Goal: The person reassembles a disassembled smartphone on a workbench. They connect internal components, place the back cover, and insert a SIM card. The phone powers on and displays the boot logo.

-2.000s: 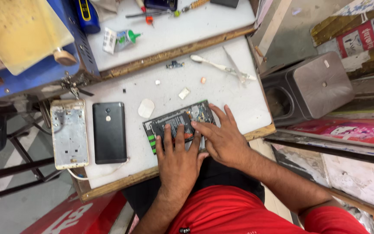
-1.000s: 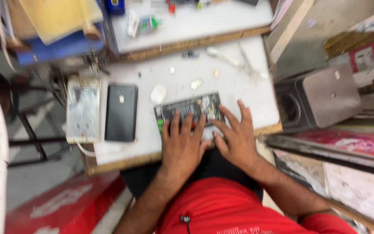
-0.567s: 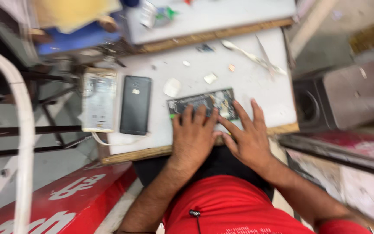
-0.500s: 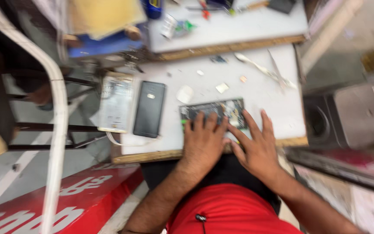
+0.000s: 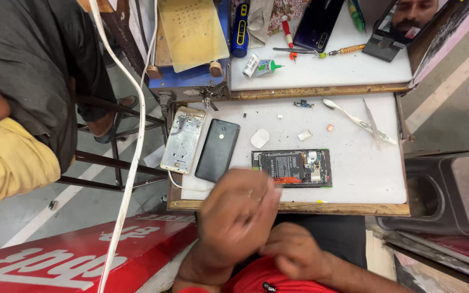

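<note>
The opened phone (image 5: 292,168) lies flat, insides up, near the front edge of the white counter (image 5: 354,173), so its parts stay reachable. The left hand (image 5: 237,214), blurred, and right hand (image 5: 294,252) are off it, each grip empty.

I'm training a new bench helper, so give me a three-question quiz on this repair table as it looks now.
1. True or false: the opened phone lies with its insides facing up.
2. What lies directly left of the opened phone? A) black back cover B) red screwdriver C) glue bottle
3. Fill in: the left hand is blurred above the table's front ____.

Key
1. True: battery and circuit board show.
2. A: the black back cover lies there, with the pale phone frame further left.
3. Edge: the left hand is by the wooden edge; the right hand is lower, near the red shirt.
</note>
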